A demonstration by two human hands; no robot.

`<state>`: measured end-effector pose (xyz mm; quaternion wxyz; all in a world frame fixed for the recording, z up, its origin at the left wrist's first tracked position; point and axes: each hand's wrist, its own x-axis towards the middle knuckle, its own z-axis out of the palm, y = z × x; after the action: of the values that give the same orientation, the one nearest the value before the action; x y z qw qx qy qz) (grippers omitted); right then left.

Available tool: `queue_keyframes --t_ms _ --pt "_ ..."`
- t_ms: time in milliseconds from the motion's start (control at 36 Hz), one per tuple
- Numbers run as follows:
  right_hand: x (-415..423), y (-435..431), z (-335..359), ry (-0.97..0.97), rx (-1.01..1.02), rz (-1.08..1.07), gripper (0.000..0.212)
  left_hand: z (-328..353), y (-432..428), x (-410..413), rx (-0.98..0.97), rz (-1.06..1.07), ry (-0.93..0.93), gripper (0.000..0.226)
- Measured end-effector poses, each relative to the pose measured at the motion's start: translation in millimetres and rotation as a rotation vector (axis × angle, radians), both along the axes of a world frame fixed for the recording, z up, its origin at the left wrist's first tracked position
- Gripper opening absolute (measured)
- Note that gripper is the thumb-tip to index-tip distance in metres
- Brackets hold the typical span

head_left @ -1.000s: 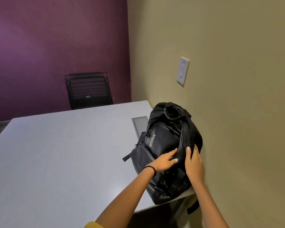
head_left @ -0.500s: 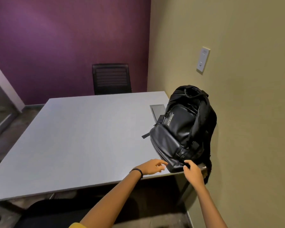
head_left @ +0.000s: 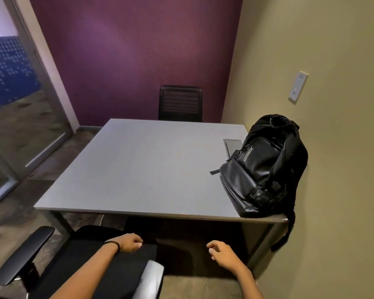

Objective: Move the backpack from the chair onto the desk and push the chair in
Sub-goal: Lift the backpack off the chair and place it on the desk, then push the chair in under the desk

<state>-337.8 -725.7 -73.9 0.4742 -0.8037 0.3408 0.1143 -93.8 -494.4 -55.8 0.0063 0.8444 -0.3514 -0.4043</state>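
On the counter (head_left: 143,169), up and to the right of both hands, the black backpack (head_left: 266,167) leans against the beige wall at the near right corner — one strap hanging over the edge. Below the counter's near edge the left hand (head_left: 129,242) hovers over the black chair (head_left: 91,262) seat, its grip loosely curled and holding nothing, while the right hand (head_left: 222,253) hangs beside the seat, fingers half-curled — empty too.

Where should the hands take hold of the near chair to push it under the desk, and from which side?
Probably on the armrest, with the other hand on the seat edge, coming from the near side. The chair stands pulled out, its seat facing the desk; its backrest is not in view. Both the left hand and the right hand are empty, above it.
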Motion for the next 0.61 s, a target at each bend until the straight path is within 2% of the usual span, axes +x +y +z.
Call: queue_keyframes --t_ms 250,611 --pt "-20.3 94.0 -11.8 0.034 -0.073 0.177 0.030 -10.6 134.7 -17.4 0.210 0.120 -0.107 0.040" --pt "-48.6 249.6 -35.1 -0.012 -0.072 0.332 0.032 5.5 265.5 -76.7 0.185 0.168 -0.194 0.039"
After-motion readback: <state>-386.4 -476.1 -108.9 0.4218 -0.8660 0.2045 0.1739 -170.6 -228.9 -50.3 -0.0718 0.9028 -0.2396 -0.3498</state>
